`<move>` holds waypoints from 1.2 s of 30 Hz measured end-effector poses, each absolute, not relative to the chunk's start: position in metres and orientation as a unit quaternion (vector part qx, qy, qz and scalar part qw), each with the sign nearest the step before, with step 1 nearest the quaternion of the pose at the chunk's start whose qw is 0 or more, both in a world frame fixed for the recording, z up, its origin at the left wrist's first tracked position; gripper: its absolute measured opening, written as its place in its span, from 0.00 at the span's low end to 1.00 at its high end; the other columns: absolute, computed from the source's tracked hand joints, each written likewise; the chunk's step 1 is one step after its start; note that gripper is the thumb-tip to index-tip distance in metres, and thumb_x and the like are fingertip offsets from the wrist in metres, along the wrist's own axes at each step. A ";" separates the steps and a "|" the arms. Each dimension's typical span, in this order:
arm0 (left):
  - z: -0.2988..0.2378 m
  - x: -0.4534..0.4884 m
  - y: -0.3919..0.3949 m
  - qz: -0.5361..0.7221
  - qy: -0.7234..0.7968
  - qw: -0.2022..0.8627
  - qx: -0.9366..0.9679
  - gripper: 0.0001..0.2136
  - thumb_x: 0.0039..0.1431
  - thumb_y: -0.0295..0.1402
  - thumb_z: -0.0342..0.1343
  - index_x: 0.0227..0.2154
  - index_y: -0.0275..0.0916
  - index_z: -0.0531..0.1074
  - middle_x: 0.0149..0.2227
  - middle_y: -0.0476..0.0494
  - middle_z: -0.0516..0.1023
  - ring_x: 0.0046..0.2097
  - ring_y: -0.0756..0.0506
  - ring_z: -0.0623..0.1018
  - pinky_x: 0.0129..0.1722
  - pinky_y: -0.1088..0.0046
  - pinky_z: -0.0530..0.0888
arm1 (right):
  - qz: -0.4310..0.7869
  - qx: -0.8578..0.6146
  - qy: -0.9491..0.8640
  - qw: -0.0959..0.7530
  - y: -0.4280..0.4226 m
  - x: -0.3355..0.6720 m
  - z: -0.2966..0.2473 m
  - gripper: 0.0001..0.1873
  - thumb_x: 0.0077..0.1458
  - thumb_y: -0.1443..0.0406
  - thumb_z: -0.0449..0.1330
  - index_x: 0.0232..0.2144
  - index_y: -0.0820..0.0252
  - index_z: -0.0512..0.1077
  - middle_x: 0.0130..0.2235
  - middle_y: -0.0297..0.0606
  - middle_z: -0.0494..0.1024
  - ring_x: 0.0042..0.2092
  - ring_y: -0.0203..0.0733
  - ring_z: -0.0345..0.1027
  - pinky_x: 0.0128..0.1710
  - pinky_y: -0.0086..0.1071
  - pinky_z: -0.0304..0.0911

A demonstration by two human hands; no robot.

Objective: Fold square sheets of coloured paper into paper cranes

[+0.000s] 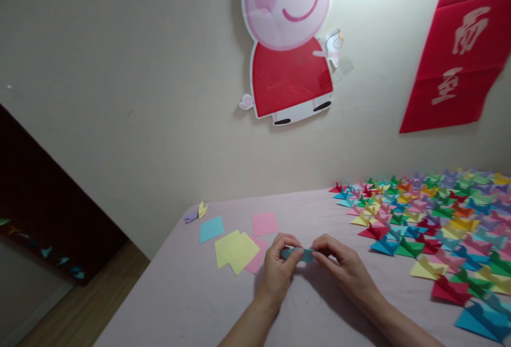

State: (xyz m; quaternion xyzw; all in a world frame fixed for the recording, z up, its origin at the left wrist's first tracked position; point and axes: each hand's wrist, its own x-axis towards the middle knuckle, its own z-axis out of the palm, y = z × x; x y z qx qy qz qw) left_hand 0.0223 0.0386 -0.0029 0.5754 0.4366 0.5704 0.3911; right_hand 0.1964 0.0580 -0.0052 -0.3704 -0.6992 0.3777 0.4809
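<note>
A small piece of blue paper is held between my two hands, just above the pink cloth-covered table. My left hand pinches its left end between thumb and fingers. At the right end, the thumb and fingertips of my right hand close on it. How the paper is folded is partly hidden by my fingers. Beside my left hand lie two overlapping yellow paper squares, with a pink square partly under them. Another pink square and a light blue square lie farther back.
Many folded paper birds in mixed colours stand in rows on the right. Two folded pieces, yellow and purple, sit at the far left corner. Behind the table is a wall with a pig cutout and a red banner.
</note>
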 end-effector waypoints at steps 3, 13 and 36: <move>-0.003 0.022 0.038 0.573 0.434 0.387 0.577 0.08 0.56 0.37 0.62 0.28 0.39 0.74 0.34 0.47 0.72 0.40 0.45 0.72 0.42 0.72 0.66 | 0.386 -0.377 -0.692 0.479 0.057 0.196 -0.005 0.08 0.55 0.60 0.61 0.28 0.58 0.74 0.29 0.33 0.74 0.31 0.39 0.68 0.32 0.30 0.63; -0.006 0.022 0.041 0.576 0.436 0.378 0.579 0.11 0.57 0.41 0.61 0.27 0.39 0.72 0.33 0.46 0.72 0.39 0.45 0.72 0.40 0.71 0.67 | 0.373 -0.388 -0.697 0.474 0.055 0.195 0.000 0.12 0.56 0.58 0.61 0.25 0.58 0.73 0.26 0.32 0.73 0.29 0.38 0.68 0.31 0.28 0.63; -0.010 0.033 0.032 0.529 0.532 0.370 0.548 0.07 0.56 0.36 0.57 0.27 0.40 0.75 0.27 0.49 0.76 0.32 0.47 0.73 0.33 0.73 0.67 | -0.030 -0.346 -0.802 0.487 0.051 0.195 -0.004 0.10 0.59 0.68 0.60 0.43 0.52 0.73 0.48 0.44 0.70 0.45 0.49 0.64 0.45 0.40 0.61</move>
